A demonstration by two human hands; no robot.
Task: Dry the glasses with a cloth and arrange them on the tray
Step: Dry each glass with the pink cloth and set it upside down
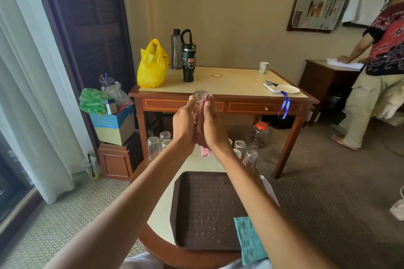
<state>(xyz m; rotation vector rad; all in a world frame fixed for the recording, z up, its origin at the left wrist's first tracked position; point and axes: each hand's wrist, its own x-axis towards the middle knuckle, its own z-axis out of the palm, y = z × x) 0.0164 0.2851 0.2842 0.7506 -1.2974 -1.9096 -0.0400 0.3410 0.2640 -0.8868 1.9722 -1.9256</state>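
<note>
The person holds one glass (200, 95) raised in front of them, above the far edge of the round table (161, 214), mouth up. The left hand (183, 123) grips its left side, fingers curled round the wall. The right hand (213, 125) presses a pink cloth (202, 131) against the other side, fingers bent over the cloth, which reaches the rim; a loose tail hangs below the palms. The brown tray (188, 203) lies on the near part of the table, dotted with water drops and carrying no glasses. A teal cloth (249, 240) overlaps its near right corner. Upturned glasses stand on the far side of the table, some to the left (153, 146) and some to the right (250, 158) of the hands.
</note>
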